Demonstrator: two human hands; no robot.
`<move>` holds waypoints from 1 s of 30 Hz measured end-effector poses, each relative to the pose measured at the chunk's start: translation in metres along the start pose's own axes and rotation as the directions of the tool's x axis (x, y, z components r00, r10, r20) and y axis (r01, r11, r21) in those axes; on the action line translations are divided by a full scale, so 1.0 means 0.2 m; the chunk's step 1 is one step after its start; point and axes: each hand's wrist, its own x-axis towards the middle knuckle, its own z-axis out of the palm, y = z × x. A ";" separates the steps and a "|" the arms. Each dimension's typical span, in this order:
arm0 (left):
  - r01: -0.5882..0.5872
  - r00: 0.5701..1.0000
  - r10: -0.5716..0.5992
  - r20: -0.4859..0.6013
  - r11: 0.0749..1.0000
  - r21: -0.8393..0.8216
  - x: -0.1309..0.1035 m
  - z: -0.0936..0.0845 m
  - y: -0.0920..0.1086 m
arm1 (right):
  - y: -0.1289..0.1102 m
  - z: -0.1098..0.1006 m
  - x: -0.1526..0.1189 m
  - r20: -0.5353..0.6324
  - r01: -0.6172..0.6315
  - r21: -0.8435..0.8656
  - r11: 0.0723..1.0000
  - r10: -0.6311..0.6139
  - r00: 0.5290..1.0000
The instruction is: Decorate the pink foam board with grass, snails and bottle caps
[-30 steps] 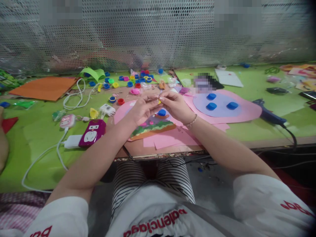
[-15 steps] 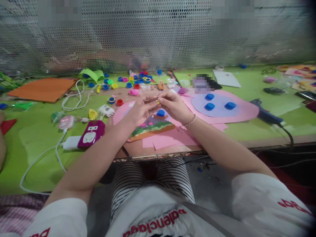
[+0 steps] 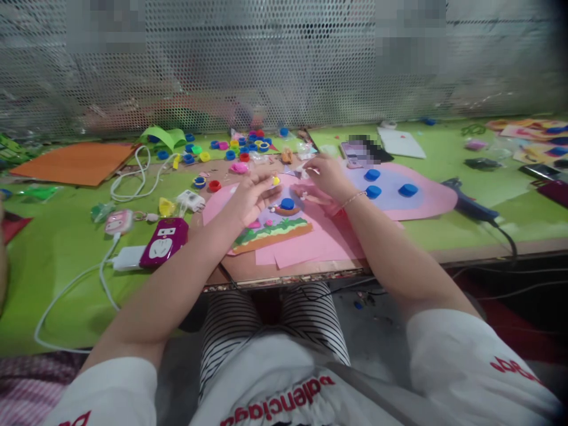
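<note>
My left hand (image 3: 254, 198) is over the pink paper picture (image 3: 217, 207), pinching a small yellow lump (image 3: 276, 180) that looks like modelling clay between its fingertips. The picture carries a purple middle, a green and brown strip (image 3: 275, 234) along its near side, and a blue lid-like piece (image 3: 287, 204) above a brown curved shape. To the right, my right hand (image 3: 329, 176) is bent downward with its fingers drawn together near a pale, crumpled bit (image 3: 304, 171). What those fingers hold, if anything, is too small to make out.
Several coloured rings and lids (image 3: 244, 145) lie at the back. A second pink and purple sheet (image 3: 399, 198) bears blue pieces, with a glue gun (image 3: 473, 201) beside it. On the left are a purple power socket (image 3: 165, 242), white cables and an orange sheet (image 3: 73, 163).
My hands have come apart. The right one moved right and away from me, leaving the yellow lump in my left fingers. The left hand stayed nearly in place.
</note>
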 end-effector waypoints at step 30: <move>-0.011 0.999 0.012 -0.047 1.000 0.012 0.01 -0.01 0.00 | -0.20 0.09 -0.10 0.113 -0.037 0.330 0.943 0.000 0.994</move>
